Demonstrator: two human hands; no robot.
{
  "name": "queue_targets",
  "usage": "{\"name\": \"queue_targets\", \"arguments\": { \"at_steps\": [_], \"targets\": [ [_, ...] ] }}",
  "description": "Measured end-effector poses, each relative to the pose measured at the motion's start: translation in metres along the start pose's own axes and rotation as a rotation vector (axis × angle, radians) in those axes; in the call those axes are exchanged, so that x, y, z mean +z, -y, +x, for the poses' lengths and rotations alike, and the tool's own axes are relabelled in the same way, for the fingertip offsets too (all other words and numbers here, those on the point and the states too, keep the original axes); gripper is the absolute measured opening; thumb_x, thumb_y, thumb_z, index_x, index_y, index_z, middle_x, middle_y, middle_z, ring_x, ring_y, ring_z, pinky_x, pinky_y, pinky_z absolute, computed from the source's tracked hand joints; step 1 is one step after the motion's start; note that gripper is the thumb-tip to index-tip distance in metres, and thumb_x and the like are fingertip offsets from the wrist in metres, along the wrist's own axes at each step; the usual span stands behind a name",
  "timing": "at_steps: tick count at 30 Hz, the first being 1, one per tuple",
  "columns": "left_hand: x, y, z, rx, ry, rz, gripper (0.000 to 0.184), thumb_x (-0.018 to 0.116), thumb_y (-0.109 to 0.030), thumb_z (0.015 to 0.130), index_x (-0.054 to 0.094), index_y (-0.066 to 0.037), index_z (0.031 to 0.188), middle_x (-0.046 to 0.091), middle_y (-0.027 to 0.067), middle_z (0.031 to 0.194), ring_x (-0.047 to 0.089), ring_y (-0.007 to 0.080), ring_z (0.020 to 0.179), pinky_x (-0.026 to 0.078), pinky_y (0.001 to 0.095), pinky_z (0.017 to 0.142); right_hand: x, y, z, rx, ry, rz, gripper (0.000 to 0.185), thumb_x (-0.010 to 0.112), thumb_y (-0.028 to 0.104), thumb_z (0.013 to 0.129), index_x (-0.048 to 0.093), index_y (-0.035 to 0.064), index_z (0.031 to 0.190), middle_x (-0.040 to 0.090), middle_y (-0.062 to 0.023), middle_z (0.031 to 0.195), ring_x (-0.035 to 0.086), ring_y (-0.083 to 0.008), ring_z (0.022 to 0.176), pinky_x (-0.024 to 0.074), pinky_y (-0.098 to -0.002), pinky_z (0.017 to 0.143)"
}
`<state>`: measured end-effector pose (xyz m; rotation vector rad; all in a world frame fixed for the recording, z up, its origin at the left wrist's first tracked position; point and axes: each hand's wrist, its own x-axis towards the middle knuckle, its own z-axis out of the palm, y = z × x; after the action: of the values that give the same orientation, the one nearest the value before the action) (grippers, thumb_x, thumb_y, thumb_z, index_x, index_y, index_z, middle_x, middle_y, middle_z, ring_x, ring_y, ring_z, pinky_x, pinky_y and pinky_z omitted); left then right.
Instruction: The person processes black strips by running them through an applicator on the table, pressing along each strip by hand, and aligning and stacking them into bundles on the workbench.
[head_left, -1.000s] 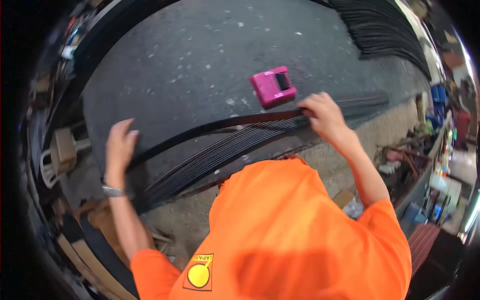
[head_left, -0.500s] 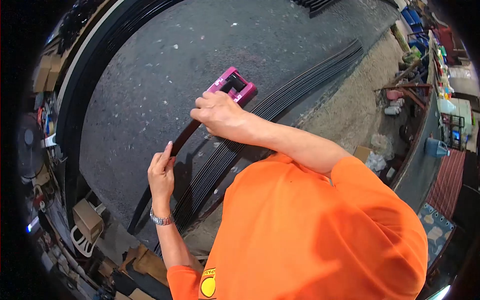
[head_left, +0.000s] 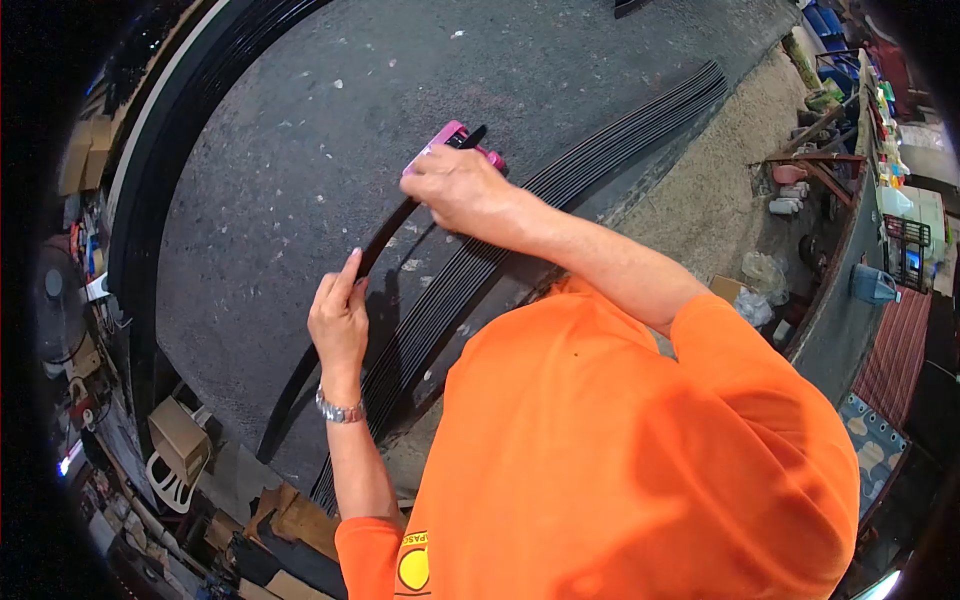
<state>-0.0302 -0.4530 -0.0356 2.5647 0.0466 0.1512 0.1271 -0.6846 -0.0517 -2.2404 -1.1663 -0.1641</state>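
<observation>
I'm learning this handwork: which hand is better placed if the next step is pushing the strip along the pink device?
Probably the right hand: it grips the black strip at the pink device, while the left hand holds it farther back.

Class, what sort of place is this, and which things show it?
Probably a workshop: a scuffed worktable, dark strips laid side by side on it, and a pink tool.
</observation>
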Motion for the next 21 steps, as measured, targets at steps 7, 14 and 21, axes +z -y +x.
{"name": "queue_targets", "arguments": {
  "at_steps": [7, 14, 21],
  "targets": [
    [-0.006, 0.005, -0.009, 0.101, -0.199, 0.062, 0.031, 0.070, 0.003, 0.092, 0.075, -0.008, 0.120, 0.072, 0.0096, 0.106, 0.069, 0.0256, 0.093, 0.056, 0.0365, 0.081, -0.015, 0.021, 0.005, -0.065, -0.024, -0.029, 0.017, 0.072, 0.004, 0.072, 0.062, 0.0066, 0.086, 0.062, -0.0086, 0.086, 0.065, -0.0300, 0.087, 0.0561, -0.0423, 0.072],
    [-0.012, 0.022, -0.030, 0.084, -0.248, 0.169, 0.029, 0.071, 0.001, 0.091, 0.077, -0.009, 0.118, 0.073, 0.0073, 0.103, 0.068, 0.0245, 0.092, 0.056, 0.0370, 0.079, 0.014, 0.040, 0.010, -0.042, 0.040, -0.031, 0.010, 0.073, 0.010, 0.076, 0.068, 0.0075, 0.084, 0.066, -0.0088, 0.088, 0.068, -0.0299, 0.087, 0.0582, -0.0420, 0.072],
    [0.007, 0.021, -0.015, 0.122, -0.277, 0.179, 0.027, 0.071, -0.001, 0.093, 0.077, -0.010, 0.118, 0.072, 0.0073, 0.102, 0.068, 0.0259, 0.092, 0.055, 0.0376, 0.080, 0.007, 0.030, 0.002, -0.035, 0.031, -0.095, 0.016, 0.074, 0.005, 0.073, 0.064, 0.0061, 0.085, 0.062, -0.0081, 0.088, 0.068, -0.0280, 0.086, 0.0576, -0.0396, 0.071]
  ]
}}
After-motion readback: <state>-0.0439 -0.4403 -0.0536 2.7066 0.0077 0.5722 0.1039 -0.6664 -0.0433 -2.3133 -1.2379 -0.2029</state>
